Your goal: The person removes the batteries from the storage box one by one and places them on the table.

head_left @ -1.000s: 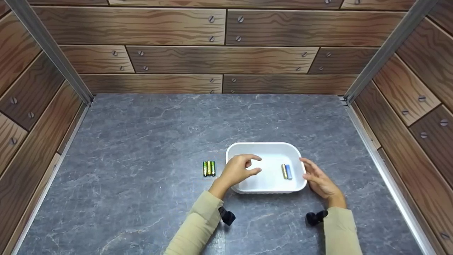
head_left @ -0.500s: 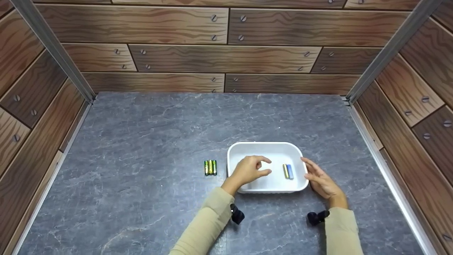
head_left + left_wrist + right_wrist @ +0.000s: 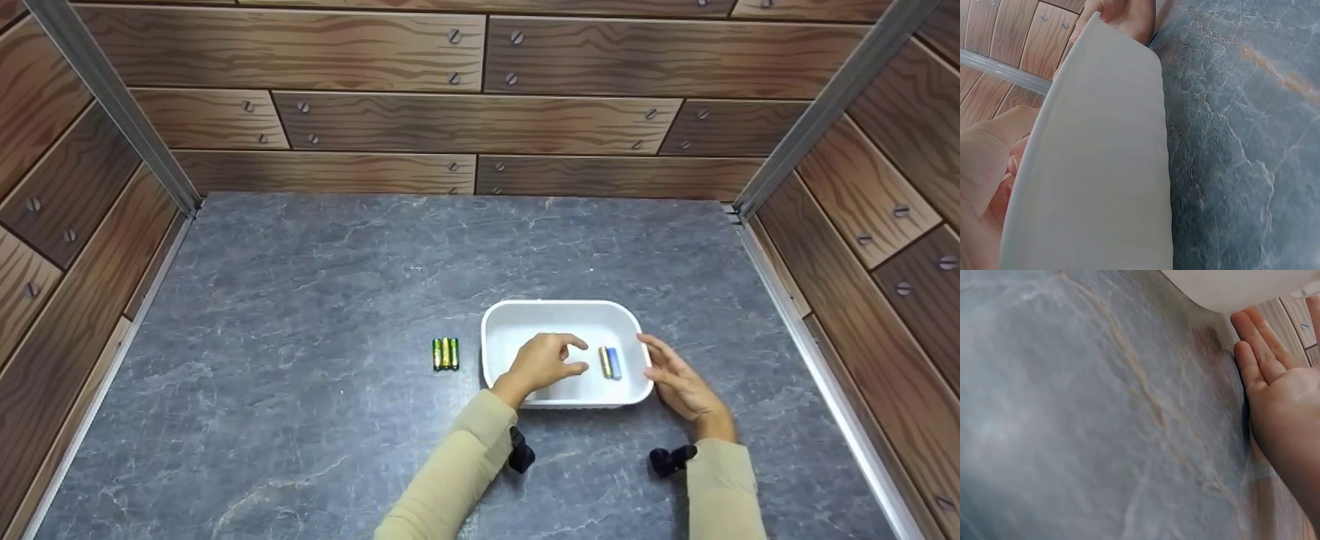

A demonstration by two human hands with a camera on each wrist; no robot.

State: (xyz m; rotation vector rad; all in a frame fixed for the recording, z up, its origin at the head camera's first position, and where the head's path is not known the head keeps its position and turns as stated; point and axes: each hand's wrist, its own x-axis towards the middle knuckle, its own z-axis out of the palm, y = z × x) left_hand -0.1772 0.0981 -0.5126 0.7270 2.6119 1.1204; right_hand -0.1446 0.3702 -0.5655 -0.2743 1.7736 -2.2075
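Observation:
A white plastic tub (image 3: 566,403) stands on the grey marbled table. Inside, near its right end, two batteries lie side by side: a gold one (image 3: 605,362) and a blue one (image 3: 615,363). My left hand (image 3: 541,361) is over the tub, thumb and forefinger apart in a C to the left of this pair, with nothing visible between them. My right hand (image 3: 684,386) touches the tub's right end with its thumb and fingertips; in the right wrist view its lower fingers (image 3: 1258,360) look straight beside the tub wall. In the left wrist view the tub's side hides much of the left hand.
Three green-and-gold batteries (image 3: 445,354) lie in a row on the table, left of the tub. Wood-patterned walls (image 3: 480,124) border the table at the back and sides. A black wrist camera (image 3: 519,450) sits by the left cuff, another (image 3: 670,460) by the right.
My left hand has moved right across the tub toward the two batteries in it, thumb and forefinger still apart. My right hand has stayed at the tub's right end.

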